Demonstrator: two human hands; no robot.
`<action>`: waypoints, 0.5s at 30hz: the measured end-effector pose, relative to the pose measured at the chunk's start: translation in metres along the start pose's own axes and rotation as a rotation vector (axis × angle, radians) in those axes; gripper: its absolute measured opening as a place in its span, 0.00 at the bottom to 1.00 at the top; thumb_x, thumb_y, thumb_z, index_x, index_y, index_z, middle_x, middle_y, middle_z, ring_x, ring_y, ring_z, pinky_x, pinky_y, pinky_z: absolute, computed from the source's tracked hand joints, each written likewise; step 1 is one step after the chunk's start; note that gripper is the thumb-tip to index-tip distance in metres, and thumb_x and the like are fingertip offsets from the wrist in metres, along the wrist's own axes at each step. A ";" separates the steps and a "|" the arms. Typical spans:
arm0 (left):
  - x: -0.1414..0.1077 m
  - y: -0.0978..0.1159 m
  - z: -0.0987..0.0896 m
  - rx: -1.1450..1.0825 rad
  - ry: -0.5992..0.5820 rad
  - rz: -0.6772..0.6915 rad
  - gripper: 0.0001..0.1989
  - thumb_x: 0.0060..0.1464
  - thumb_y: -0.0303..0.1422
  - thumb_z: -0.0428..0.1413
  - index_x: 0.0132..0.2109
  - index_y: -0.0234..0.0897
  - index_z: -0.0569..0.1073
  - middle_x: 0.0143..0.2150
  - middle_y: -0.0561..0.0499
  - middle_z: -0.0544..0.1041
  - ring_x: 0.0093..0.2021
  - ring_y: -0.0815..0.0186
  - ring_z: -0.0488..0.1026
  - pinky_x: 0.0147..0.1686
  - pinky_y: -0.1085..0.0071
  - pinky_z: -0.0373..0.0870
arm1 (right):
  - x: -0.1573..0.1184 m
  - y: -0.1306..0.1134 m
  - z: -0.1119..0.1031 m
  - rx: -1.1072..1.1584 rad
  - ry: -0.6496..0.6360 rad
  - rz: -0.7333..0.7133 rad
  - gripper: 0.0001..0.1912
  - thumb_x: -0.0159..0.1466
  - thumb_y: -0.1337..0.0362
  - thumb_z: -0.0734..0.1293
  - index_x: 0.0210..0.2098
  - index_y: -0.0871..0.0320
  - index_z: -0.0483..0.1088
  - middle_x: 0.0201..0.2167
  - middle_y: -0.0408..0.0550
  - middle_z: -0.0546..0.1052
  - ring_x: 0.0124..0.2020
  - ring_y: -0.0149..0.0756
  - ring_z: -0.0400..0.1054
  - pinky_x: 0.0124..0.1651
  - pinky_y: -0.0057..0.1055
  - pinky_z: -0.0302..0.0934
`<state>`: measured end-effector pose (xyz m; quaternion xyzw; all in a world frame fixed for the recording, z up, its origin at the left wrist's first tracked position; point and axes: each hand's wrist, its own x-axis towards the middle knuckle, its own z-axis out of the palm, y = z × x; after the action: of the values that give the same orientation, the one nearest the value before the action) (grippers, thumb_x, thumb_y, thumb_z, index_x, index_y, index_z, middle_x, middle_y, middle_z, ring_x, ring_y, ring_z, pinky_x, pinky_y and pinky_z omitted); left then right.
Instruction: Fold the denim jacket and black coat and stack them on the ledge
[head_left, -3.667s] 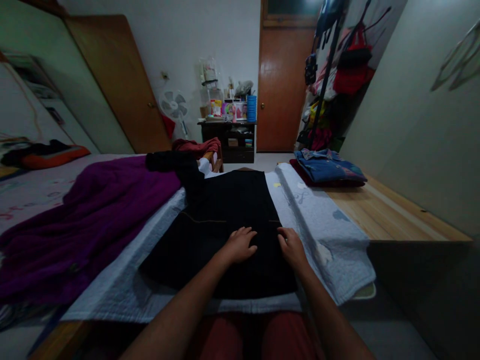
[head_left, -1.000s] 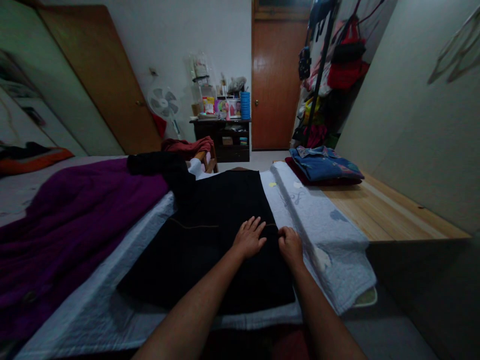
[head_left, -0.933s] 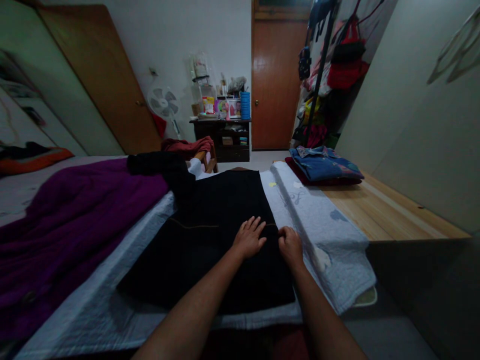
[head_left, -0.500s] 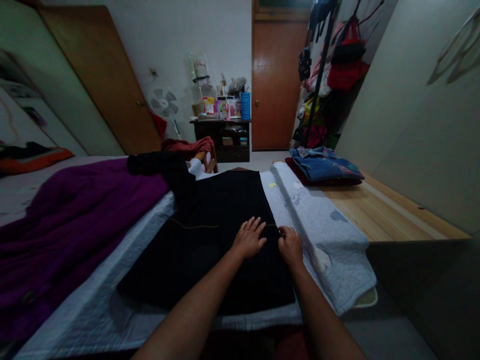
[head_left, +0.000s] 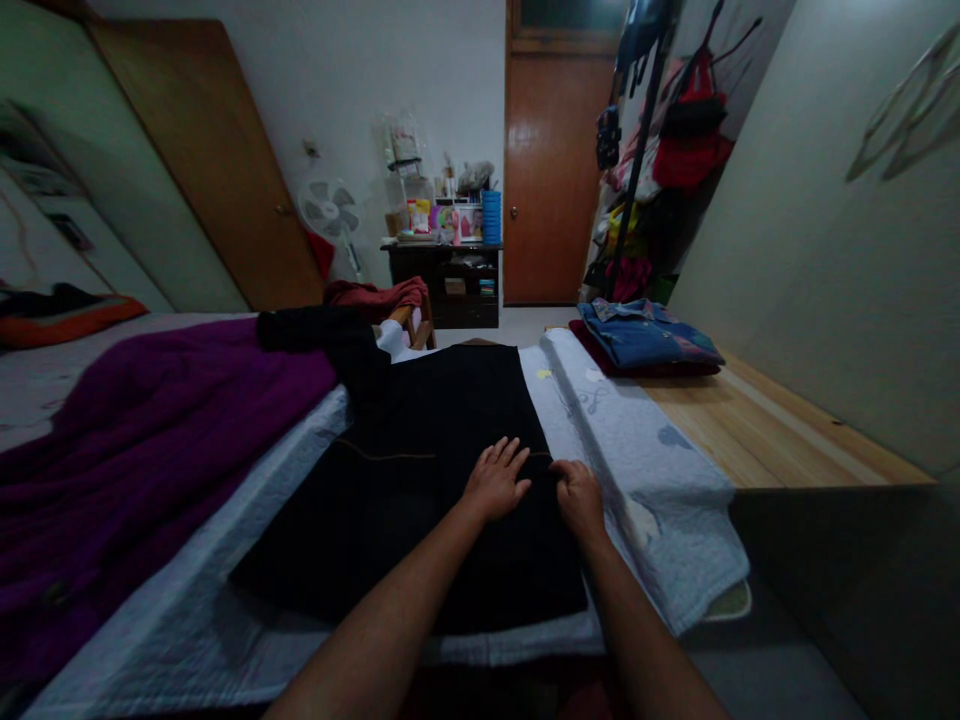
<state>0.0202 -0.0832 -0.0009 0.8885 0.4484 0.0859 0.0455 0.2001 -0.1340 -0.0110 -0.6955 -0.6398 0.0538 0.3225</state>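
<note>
A black garment [head_left: 390, 520] with a thin brown line across it lies spread over a pale quilted cover [head_left: 675, 515]. One sleeve-like part stretches toward the upper left. My left hand [head_left: 496, 478] rests flat on the garment, right of its middle, fingers extended. At the garment's right edge, near the end of the brown line, my right hand [head_left: 579, 492] is closed with thumb and fingertips pinching the cloth. The fingertips partly hide the pinched edge.
Purple cloth [head_left: 187, 430] lies to the left. A folded blue denim garment [head_left: 649, 335] sits on dark red cloth on the wooden board [head_left: 795, 430] at right. Farther back are a fan [head_left: 330, 207], a dark cabinet [head_left: 442, 290] and a door [head_left: 559, 180].
My right hand's fingertips have shifted slightly left at the garment's edge, and their pinch looks tighter. My left hand stays flat in nearly the same place.
</note>
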 end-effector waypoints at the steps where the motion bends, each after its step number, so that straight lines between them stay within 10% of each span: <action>1: 0.000 0.000 0.001 0.002 0.002 0.000 0.30 0.61 0.47 0.45 0.67 0.45 0.53 0.71 0.50 0.50 0.70 0.58 0.42 0.65 0.55 0.45 | 0.000 0.000 0.000 0.000 -0.002 0.000 0.20 0.56 0.76 0.57 0.40 0.56 0.74 0.36 0.47 0.74 0.41 0.37 0.64 0.48 0.30 0.54; 15: -0.002 0.000 0.001 -0.003 0.024 0.006 0.30 0.62 0.48 0.42 0.67 0.46 0.53 0.71 0.51 0.50 0.70 0.57 0.43 0.65 0.55 0.45 | 0.000 0.001 0.003 0.020 0.035 0.001 0.14 0.56 0.74 0.57 0.34 0.56 0.72 0.34 0.48 0.71 0.41 0.37 0.64 0.48 0.31 0.55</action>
<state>0.0191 -0.0845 -0.0023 0.8887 0.4460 0.0973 0.0414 0.1997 -0.1334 -0.0138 -0.6935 -0.6332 0.0482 0.3403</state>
